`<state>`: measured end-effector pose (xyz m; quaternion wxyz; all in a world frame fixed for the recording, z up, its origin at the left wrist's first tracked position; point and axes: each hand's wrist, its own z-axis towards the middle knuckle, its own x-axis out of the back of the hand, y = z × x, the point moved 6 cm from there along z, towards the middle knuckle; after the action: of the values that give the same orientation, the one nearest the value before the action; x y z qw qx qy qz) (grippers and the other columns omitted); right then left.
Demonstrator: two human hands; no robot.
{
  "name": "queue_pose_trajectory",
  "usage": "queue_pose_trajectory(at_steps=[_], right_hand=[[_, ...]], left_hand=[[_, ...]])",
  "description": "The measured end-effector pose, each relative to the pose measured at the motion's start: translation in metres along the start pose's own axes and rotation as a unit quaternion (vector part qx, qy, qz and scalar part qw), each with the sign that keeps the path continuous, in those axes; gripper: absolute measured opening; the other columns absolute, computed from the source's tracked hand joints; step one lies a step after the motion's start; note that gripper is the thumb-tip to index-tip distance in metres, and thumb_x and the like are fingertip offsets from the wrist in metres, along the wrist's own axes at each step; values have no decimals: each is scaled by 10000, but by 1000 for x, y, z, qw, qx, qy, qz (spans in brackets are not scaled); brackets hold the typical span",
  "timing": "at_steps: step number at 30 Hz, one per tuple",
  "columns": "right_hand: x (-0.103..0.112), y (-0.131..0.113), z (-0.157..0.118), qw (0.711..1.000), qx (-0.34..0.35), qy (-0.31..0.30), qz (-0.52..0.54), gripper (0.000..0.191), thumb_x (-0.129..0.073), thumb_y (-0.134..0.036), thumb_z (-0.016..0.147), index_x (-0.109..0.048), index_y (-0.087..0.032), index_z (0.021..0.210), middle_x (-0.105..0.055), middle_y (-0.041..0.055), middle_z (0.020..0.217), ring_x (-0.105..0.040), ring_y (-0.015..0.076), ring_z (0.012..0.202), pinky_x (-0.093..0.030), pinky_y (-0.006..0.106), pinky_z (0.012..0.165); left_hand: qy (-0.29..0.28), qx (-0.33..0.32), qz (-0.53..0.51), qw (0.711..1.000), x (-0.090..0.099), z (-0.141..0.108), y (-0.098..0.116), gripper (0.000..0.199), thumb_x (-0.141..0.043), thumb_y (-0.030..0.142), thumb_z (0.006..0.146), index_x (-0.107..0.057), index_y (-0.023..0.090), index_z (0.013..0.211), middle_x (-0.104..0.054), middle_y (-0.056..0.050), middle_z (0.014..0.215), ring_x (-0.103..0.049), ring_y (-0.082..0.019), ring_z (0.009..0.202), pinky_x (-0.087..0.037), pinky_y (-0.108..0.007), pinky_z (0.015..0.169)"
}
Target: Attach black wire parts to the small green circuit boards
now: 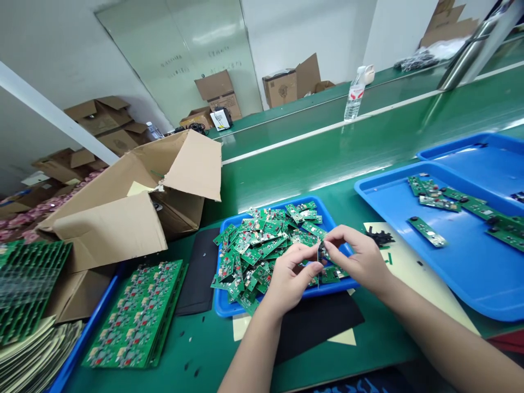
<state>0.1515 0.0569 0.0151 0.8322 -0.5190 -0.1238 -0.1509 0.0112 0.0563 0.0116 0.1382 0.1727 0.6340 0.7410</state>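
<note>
Green board [319, 279] between left grip [291, 271] and right grip [363, 256].

The middle tray [223, 309] is plain bright blue, and its heaped circuit boards [262, 240] are green, speckled with red, white, black and beige. Left of that tray come a plain black sheet [198, 273], then green panels [135, 316] patterned in repeating rows of red, beige and grey, and, at its back left, a plain brown carton [110, 232]. Right of the same tray, pale yellow paper [426, 289] carries black scraps [380, 236] and a larger tray [462, 273] matches its blue, while behind it the green worktop [278, 172] is striped by a whitish line [295, 141] and a clear bottle [352, 107] wears a red-and-white label [357, 94].
</note>
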Motion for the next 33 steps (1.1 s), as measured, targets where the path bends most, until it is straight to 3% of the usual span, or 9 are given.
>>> queue_pose_trajectory(at_steps=[4,6,12,15,19,23,26,29,33], right_hand=[[12,9,-1,994,-18,104,29,185,-542,-295,857,-520,-217,1023,-609,44,823,-595,178,728,-485,319,714],[16,16,1,989,-55,118,67,193,-556,-346,853,-537,-209,988,-606,32,792,-589,169,702,-483,307,695],[-8,22,6,954,-185,-95,217,358,-632,-514,763,-582,-172,669,-547,1,558,-523,132,525,-455,262,529],[-13,22,5,934,-208,-122,262,380,-672,-526,720,-574,-165,656,-546,-6,553,-520,119,508,-461,258,530],[-9,20,3,956,-180,-94,214,344,-643,-506,755,-580,-175,683,-556,6,588,-524,129,543,-451,257,536],[-1,8,5,990,-79,-67,98,270,-600,-416,808,-579,-196,653,-560,23,611,-506,144,582,-434,273,567],[0,6,7,989,-59,-88,106,191,-622,-377,791,-644,-197,729,-615,41,684,-552,158,630,-463,284,614],[0,18,7,963,-145,-87,211,267,-671,-419,748,-672,-186,878,-638,39,701,-591,153,619,-494,273,590],[-11,31,1,896,-273,-125,326,409,-687,-553,692,-634,-148,701,-595,18,553,-553,113,476,-465,232,472]], left_hand=[[-15,5,2,1000,-1,-1,-1,375,-638,409,795,-681,196,1102,-591,-78,881,-569,-181,825,-514,-310,730],[-5,-8,9,1000,-1,-2,-3,365,-637,367,805,-662,202,1129,-601,-90,948,-586,-189,870,-519,-324,769],[44,-111,140,983,2,-3,7,323,-616,235,826,-638,223,1148,-607,-78,977,-587,-187,909,-506,-359,843],[44,-135,179,973,1,-3,10,324,-595,211,838,-628,229,1159,-605,-79,985,-589,-188,915,-511,-359,832],[46,-135,206,968,1,-2,7,326,-589,221,842,-624,228,1166,-601,-76,966,-594,-188,901,-521,-352,811],[61,-130,229,963,5,-1,2,319,-598,241,837,-632,218,1154,-600,-72,944,-595,-187,889,-524,-347,800],[94,-130,248,955,11,-1,0,322,-586,242,846,-620,207,1164,-599,-72,941,-598,-179,866,-526,-333,776],[130,-168,273,938,14,-3,6,325,-578,218,851,-603,209,1175,-598,-72,956,-597,-176,883,-524,-324,776],[139,-245,321,904,7,-10,18,348,-572,173,851,-583,237,1193,-602,-73,1015,-588,-182,942,-518,-327,809]])
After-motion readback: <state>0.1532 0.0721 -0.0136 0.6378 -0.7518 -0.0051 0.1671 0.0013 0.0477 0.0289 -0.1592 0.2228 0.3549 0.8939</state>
